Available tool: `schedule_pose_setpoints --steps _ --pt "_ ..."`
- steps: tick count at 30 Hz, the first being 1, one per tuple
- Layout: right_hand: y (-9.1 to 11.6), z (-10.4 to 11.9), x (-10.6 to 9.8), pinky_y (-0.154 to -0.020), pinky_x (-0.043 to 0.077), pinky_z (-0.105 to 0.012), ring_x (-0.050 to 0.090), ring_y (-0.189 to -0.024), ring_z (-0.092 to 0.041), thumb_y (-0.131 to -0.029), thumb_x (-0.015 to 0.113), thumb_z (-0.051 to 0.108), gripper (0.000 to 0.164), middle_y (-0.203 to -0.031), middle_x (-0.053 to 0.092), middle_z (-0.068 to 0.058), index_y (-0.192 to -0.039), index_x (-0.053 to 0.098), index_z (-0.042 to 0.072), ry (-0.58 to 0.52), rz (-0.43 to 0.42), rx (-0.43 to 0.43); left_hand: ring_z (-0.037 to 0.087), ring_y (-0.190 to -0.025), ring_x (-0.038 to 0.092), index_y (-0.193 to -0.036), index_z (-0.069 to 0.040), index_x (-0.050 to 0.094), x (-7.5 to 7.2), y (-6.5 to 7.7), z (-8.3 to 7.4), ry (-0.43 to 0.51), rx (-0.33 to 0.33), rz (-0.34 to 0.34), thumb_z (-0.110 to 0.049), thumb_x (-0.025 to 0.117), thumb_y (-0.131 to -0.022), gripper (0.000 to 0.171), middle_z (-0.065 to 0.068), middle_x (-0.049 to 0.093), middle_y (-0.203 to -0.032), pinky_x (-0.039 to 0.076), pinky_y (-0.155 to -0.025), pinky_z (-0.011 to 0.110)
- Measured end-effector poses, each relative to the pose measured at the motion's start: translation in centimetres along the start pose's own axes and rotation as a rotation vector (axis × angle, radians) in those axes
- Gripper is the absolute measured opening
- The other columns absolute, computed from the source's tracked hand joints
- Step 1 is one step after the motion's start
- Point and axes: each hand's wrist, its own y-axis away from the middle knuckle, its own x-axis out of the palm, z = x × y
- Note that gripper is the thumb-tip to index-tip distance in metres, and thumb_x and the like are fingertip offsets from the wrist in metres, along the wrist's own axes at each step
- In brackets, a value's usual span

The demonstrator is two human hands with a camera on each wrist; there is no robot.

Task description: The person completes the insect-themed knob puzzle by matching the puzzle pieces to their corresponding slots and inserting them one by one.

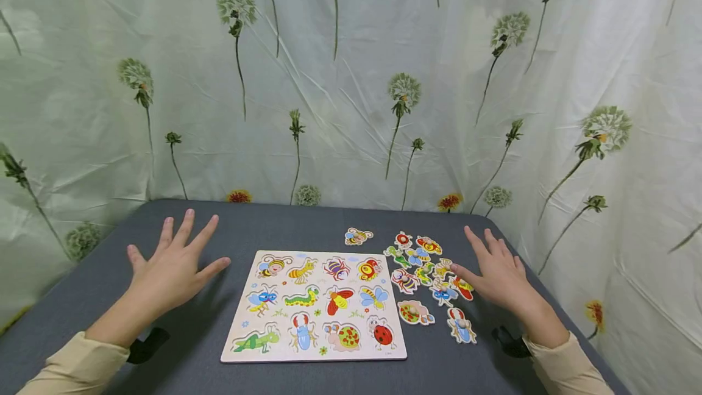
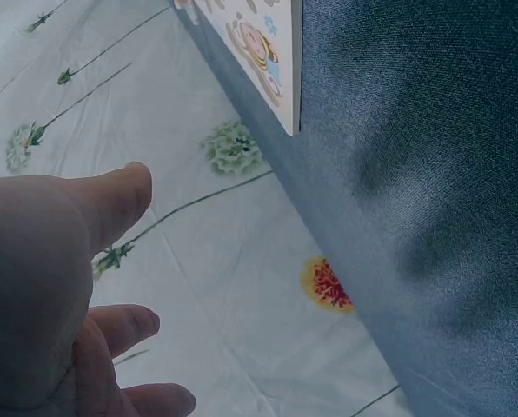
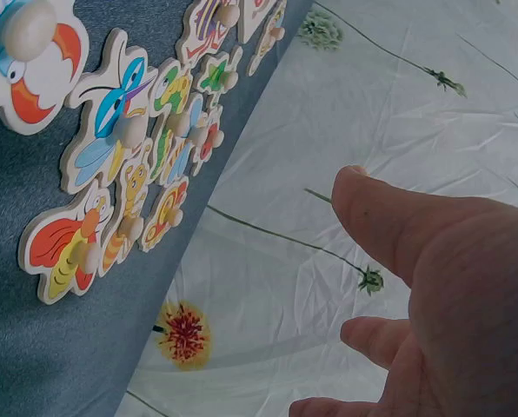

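Note:
A pale wooden insect puzzle board [image 1: 325, 309] lies flat on the dark table, its recesses printed with bugs. Left of it, my left hand [image 1: 172, 270] hovers with fingers spread, holding nothing. My right hand [image 1: 499, 273], also spread and holding nothing, hovers beside the loose knobbed puzzle pieces. Among those are a stag beetle piece [image 1: 461, 325], a snail piece [image 1: 415, 313] and a spider piece [image 1: 404, 281]. One bee piece [image 1: 359, 236] lies apart, behind the board. In the right wrist view, a red-winged insect piece [image 3: 68, 248] shows its round wooden knob.
The dark cloth-covered table [image 1: 274, 224] ends at a pale curtain [image 1: 351, 108] printed with dandelions, which hangs behind and along the right side. Dark straps [image 1: 148, 346] show at both wrists, below light sleeves [image 1: 82, 361].

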Motion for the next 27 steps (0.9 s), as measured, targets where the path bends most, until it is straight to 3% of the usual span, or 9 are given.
schedule_pose_setpoints --steps 11,20,27 --pt "-0.2 -0.1 0.0 -0.113 0.012 -0.091 0.009 -0.153 -0.072 -0.102 0.07 0.053 0.098 -0.172 0.007 -0.042 -0.173 0.017 0.011 -0.016 0.034 0.006 0.061 -0.161 -0.007 -0.175 -0.025 0.01 0.1 -0.3 -0.1 0.0 0.004 0.003 -0.08 0.05 -0.098 0.103 0.026 -0.009 -0.178 -0.007 -0.101 0.1" --pt "-0.7 0.3 0.0 -0.115 0.008 -0.09 0.006 -0.155 -0.071 -0.103 0.067 0.057 0.098 -0.173 0.005 -0.041 -0.173 0.017 0.011 -0.02 0.064 -0.004 0.062 -0.161 -0.003 -0.175 -0.026 0.008 -0.3 -0.5 -0.5 0.025 0.006 -0.003 -0.081 0.051 -0.098 0.105 0.026 -0.013 -0.178 0.003 -0.101 0.1" --pt "-1.2 1.2 0.0 -0.115 0.011 -0.09 0.009 -0.155 -0.07 -0.103 0.066 0.057 0.098 -0.173 0.008 -0.041 -0.172 0.018 0.006 -0.015 0.097 -0.028 0.065 -0.158 0.004 -0.175 -0.023 0.008 0.0 0.1 -0.3 0.047 -0.013 0.051 -0.081 0.055 -0.096 0.109 0.03 -0.012 -0.177 0.02 -0.1 0.098"
